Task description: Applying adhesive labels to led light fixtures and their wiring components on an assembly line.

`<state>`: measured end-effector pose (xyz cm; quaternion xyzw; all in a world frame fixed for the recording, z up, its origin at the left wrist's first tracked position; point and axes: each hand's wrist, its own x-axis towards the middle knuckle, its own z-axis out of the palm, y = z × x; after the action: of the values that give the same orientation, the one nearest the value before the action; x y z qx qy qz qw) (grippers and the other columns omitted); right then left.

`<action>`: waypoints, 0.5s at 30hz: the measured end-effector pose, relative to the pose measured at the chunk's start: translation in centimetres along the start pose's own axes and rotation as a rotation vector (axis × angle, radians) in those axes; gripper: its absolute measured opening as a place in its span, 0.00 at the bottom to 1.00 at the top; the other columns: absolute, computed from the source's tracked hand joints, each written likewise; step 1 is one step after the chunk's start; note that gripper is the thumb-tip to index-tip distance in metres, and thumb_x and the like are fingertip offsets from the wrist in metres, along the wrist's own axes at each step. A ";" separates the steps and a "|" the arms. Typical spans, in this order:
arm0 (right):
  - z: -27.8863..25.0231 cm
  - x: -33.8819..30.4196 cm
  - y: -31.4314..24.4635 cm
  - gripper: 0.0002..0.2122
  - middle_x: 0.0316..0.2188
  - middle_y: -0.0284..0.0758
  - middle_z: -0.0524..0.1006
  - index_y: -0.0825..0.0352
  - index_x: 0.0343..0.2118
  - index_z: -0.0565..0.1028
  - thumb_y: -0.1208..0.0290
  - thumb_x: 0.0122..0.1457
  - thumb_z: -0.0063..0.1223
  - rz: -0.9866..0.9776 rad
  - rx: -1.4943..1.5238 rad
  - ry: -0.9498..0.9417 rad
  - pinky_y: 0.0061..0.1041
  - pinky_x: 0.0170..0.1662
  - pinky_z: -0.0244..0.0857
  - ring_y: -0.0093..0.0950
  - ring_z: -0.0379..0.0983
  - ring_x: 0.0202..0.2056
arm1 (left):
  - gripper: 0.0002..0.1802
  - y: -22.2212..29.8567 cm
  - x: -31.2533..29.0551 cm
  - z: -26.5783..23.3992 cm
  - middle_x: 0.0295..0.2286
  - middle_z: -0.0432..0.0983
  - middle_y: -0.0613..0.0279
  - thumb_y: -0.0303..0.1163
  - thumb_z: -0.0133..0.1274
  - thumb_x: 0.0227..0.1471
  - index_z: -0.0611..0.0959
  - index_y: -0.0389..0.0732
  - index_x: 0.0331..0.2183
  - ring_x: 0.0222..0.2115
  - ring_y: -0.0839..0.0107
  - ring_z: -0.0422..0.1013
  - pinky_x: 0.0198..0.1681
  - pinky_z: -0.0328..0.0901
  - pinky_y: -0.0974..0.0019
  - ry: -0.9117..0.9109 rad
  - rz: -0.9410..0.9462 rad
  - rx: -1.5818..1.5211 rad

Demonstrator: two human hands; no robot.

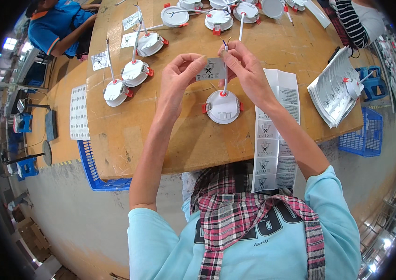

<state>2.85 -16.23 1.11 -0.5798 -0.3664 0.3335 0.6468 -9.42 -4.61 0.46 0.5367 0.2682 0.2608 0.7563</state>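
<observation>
A round white downlight (pixel 224 111) with red-tipped spring clips lies on the table in front of me, its white cable (pixel 226 81) rising from a red grommet. My left hand (pixel 179 77) pinches the left end of a small silver label (pixel 209 70) printed with symbols. The label's right end meets the cable. My right hand (pixel 249 70) is closed on the cable near its bare coloured wire ends, with the thumb at the label's upper right corner. A sheet of labels (pixel 265 147) lies under my right forearm and hangs over the table's front edge.
Left of me stand several downlights (pixel 135 73) with labels on their cables; more downlights (pixel 219 19) lie at the far side. A paper stack (pixel 331 88) with a downlight on it is at the right. Blue crates (pixel 362 135) stand below the table. Two people sit across the far corners.
</observation>
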 end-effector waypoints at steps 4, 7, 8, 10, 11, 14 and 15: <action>0.1 0.0 0.2 0.11 0.25 0.31 0.70 0.69 0.38 0.66 0.65 0.63 0.42 -0.004 -0.005 -0.021 0.18 0.23 0.66 0.21 0.71 0.19 | 0.13 -0.2 0.0 -0.1 0.25 0.76 0.66 0.37 0.60 0.47 0.81 0.37 0.29 0.28 0.80 0.70 0.36 0.62 0.74 -0.137 0.019 0.094; 0.3 0.0 0.0 0.11 0.26 0.32 0.69 0.69 0.38 0.66 0.65 0.63 0.42 0.005 0.007 0.003 0.18 0.23 0.66 0.22 0.72 0.19 | 0.09 -0.7 0.5 -0.9 0.29 0.77 0.64 0.33 0.56 0.51 0.80 0.37 0.31 0.31 0.79 0.71 0.41 0.65 0.71 -0.208 0.008 0.121; 0.3 0.0 0.0 0.11 0.26 0.32 0.69 0.69 0.38 0.66 0.65 0.63 0.42 0.005 0.006 0.004 0.18 0.23 0.66 0.22 0.72 0.19 | 0.09 -0.8 0.5 -0.9 0.27 0.77 0.66 0.34 0.58 0.49 0.80 0.38 0.30 0.30 0.80 0.70 0.39 0.64 0.72 -0.214 -0.019 0.053; 0.3 0.0 0.2 0.10 0.26 0.32 0.68 0.68 0.37 0.66 0.65 0.63 0.42 0.017 0.019 -0.004 0.18 0.21 0.66 0.22 0.72 0.18 | 0.09 -0.9 0.5 -0.7 0.26 0.77 0.67 0.34 0.59 0.47 0.81 0.39 0.29 0.29 0.81 0.70 0.37 0.62 0.73 -0.220 -0.047 -0.017; 0.2 0.0 0.2 0.10 0.26 0.32 0.68 0.68 0.37 0.66 0.65 0.63 0.42 0.018 0.019 -0.004 0.18 0.21 0.66 0.22 0.72 0.18 | 0.08 -0.8 0.5 -0.7 0.26 0.77 0.67 0.34 0.59 0.48 0.81 0.39 0.29 0.29 0.81 0.70 0.37 0.62 0.73 -0.224 -0.076 -0.047; 0.1 -0.1 0.1 0.10 0.25 0.31 0.68 0.68 0.37 0.65 0.65 0.63 0.42 0.031 0.025 -0.024 0.18 0.20 0.66 0.22 0.71 0.18 | 0.07 -1.0 0.6 -0.9 0.26 0.77 0.67 0.33 0.58 0.49 0.80 0.39 0.28 0.29 0.81 0.70 0.38 0.63 0.73 -0.241 -0.108 -0.081; 0.2 -0.1 0.1 0.10 0.25 0.31 0.68 0.68 0.37 0.65 0.64 0.63 0.42 0.034 0.031 -0.030 0.18 0.20 0.66 0.22 0.71 0.18 | 0.07 -1.0 0.6 -1.0 0.26 0.77 0.67 0.33 0.58 0.49 0.80 0.39 0.29 0.29 0.81 0.70 0.39 0.63 0.73 -0.254 -0.112 -0.084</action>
<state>2.67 -16.21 1.06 -0.5707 -0.3608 0.3588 0.6445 -9.54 -3.84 -0.88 0.5174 0.1884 0.1593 0.8194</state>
